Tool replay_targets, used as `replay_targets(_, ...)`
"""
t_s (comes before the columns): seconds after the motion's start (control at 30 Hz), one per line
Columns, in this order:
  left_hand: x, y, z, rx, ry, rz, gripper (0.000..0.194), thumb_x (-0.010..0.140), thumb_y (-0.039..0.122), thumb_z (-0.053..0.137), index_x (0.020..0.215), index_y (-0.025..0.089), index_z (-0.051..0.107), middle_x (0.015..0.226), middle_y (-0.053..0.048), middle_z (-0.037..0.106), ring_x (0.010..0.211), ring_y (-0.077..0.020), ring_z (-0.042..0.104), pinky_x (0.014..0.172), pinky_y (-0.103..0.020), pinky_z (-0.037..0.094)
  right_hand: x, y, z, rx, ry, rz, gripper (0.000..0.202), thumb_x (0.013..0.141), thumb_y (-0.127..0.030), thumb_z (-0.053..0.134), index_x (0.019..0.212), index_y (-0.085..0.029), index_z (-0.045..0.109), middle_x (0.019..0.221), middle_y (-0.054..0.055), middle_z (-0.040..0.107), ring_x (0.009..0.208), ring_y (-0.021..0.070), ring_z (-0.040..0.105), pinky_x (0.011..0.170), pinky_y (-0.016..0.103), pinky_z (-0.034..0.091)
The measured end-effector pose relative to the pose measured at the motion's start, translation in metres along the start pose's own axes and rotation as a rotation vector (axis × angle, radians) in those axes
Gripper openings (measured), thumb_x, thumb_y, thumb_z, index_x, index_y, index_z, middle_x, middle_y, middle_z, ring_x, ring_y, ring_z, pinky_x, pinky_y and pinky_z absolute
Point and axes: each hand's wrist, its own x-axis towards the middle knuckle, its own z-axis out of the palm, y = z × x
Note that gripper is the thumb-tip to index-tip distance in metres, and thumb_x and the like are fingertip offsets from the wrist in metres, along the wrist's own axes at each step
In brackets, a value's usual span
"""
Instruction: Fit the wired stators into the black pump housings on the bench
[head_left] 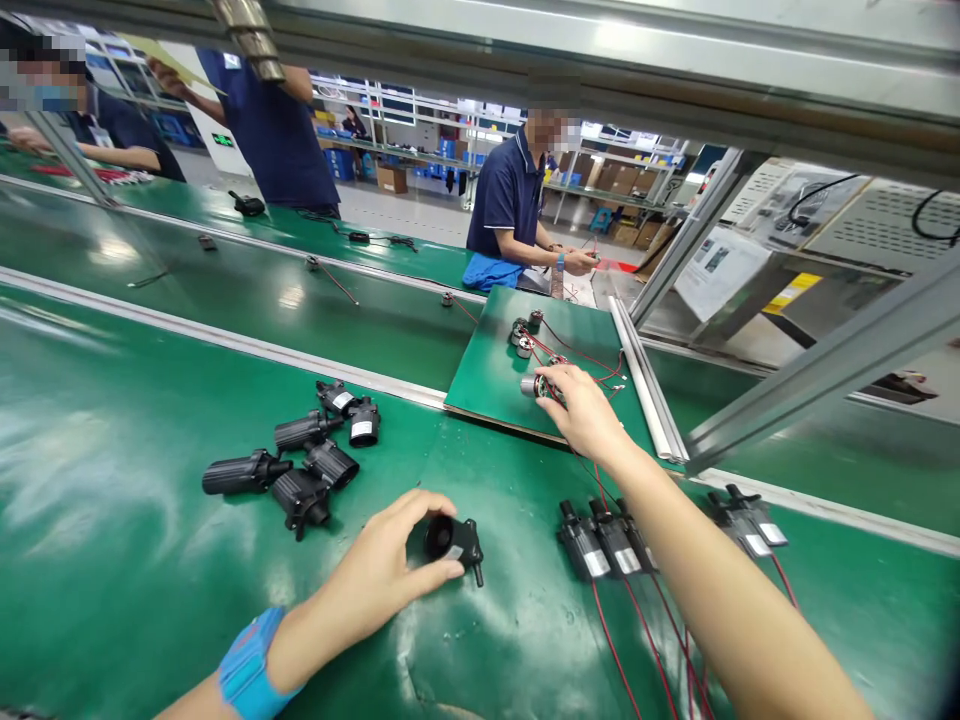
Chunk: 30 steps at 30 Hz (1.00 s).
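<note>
My left hand (394, 560), with a blue band at the wrist, curls its thumb and fingers round a black pump housing (463, 543) on the green table; the open round end faces my palm. My right hand (574, 405) reaches over the raised green board (484, 375) and pinches a small silver cylindrical part (529, 386). Beyond it on the board lie several round metal parts (524, 346) with red wires. Several black housings (300, 493) lie in a group at the left. Labelled black pumps (583, 545) with red wires stand side by side near my right forearm.
More pumps (750, 525) lie at the right. Behind the table runs a green conveyor (375, 330) carrying small parts. A metal post (825, 370) slants up at the right, and a beam crosses overhead. Several people in dark blue shirts (506, 190) are across the line.
</note>
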Motion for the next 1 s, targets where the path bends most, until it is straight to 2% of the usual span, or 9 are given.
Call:
replay_targets(0.07, 0.009, 0.009, 0.01, -0.12, 0.064, 0.005, 0.047, 0.078, 0.025, 0.077, 0.119, 0.027, 0.054, 0.11, -0.003, 0.067, 0.103, -0.0221, 0.065, 0.09, -0.035, 0.052, -0.034, -0.012, -0.018, 0.29, 0.042, -0.069, 0.042, 0.098, -0.026, 0.055, 0.139, -0.021, 0.051, 0.132, 0.009, 0.061, 0.116, 0.0215, 0.058, 0.103, 0.037, 0.046)
replay_targets(0.13, 0.016, 0.017, 0.023, -0.2, 0.099, 0.01, 0.058, 0.076, 0.023, 0.078, 0.126, 0.028, 0.048, 0.111, -0.003, 0.067, 0.105, -0.0222, 0.066, 0.093, -0.037, 0.052, -0.069, -0.027, -0.038, 0.455, 0.013, -0.115, 0.042, 0.099, -0.028, 0.056, 0.14, -0.026, 0.05, 0.131, 0.007, 0.061, 0.109, 0.0204, 0.062, 0.098, 0.038, 0.051)
replay_targets(0.23, 0.023, 0.026, 0.045, -0.275, 0.103, 0.045, 0.067, 0.076, 0.022, 0.079, 0.131, 0.029, 0.042, 0.109, -0.002, 0.068, 0.105, -0.0216, 0.067, 0.094, -0.039, 0.053, -0.114, -0.047, -0.059, 0.511, -0.118, -0.138, 0.043, 0.101, -0.03, 0.055, 0.143, -0.029, 0.047, 0.13, 0.008, 0.061, 0.113, 0.0201, 0.062, 0.097, 0.037, 0.053)
replay_targets(0.33, 0.023, 0.03, 0.063, -0.323, 0.091, 0.087, 0.071, 0.075, 0.017, 0.077, 0.134, 0.03, 0.038, 0.11, -0.001, 0.069, 0.103, -0.0205, 0.068, 0.094, -0.039, 0.054, -0.139, -0.06, -0.061, 0.452, -0.234, -0.143, 0.04, 0.1, -0.034, 0.059, 0.138, -0.026, 0.052, 0.123, 0.008, 0.065, 0.11, 0.0195, 0.065, 0.093, 0.033, 0.055)
replay_targets(0.47, 0.017, 0.03, 0.075, -0.313, 0.061, 0.131, 0.072, 0.074, 0.015, 0.076, 0.134, 0.031, 0.039, 0.111, -0.001, 0.07, 0.102, -0.0202, 0.07, 0.092, -0.037, 0.056, -0.147, -0.066, -0.046, 0.298, -0.277, -0.142, 0.044, 0.091, -0.043, 0.07, 0.129, -0.023, 0.061, 0.104, 0.006, 0.069, 0.09, 0.019, 0.07, 0.077, 0.03, 0.057)
replay_targets(0.7, 0.012, 0.025, 0.075, -0.33, 0.104, 0.121, 0.074, 0.073, 0.012, 0.074, 0.135, 0.03, 0.039, 0.111, -0.001, 0.068, 0.102, -0.0189, 0.069, 0.092, -0.035, 0.058, -0.139, -0.069, -0.023, 0.184, -0.203, -0.112, 0.045, 0.082, -0.059, 0.072, 0.103, -0.019, 0.072, 0.086, 0.003, 0.07, 0.077, 0.0205, 0.069, 0.064, 0.03, 0.05)
replay_targets(0.87, 0.01, 0.019, 0.078, -0.32, 0.126, 0.148, 0.066, 0.079, 0.032, 0.08, 0.131, 0.029, 0.039, 0.111, -0.003, 0.067, 0.099, -0.0193, 0.07, 0.089, -0.034, 0.06, -0.138, -0.063, -0.01, 0.214, -0.247, -0.196, 0.052, 0.083, -0.061, 0.069, 0.118, -0.023, 0.068, 0.091, 0.002, 0.071, 0.082, 0.0202, 0.07, 0.068, 0.03, 0.049)
replay_targets(0.93, 0.01, 0.017, 0.079, -0.301, 0.147, 0.191, 0.062, 0.08, 0.04, 0.08, 0.127, 0.028, 0.042, 0.111, -0.004, 0.066, 0.099, -0.0195, 0.07, 0.088, -0.033, 0.061, -0.139, -0.061, -0.008, 0.215, -0.249, -0.178, 0.06, 0.081, -0.068, 0.067, 0.121, -0.023, 0.067, 0.092, 0.003, 0.072, 0.085, 0.0221, 0.07, 0.07, 0.032, 0.05)
replay_targets(1.0, 0.011, 0.015, 0.079, -0.265, 0.15, 0.264, 0.051, 0.084, 0.04, 0.077, 0.123, 0.028, 0.045, 0.11, -0.004, 0.065, 0.1, -0.019, 0.069, 0.088, -0.032, 0.06, -0.141, -0.061, -0.008, 0.234, -0.245, -0.154, 0.07, 0.078, -0.075, 0.064, 0.125, -0.023, 0.063, 0.096, 0.003, 0.071, 0.088, 0.0235, 0.07, 0.072, 0.033, 0.051)
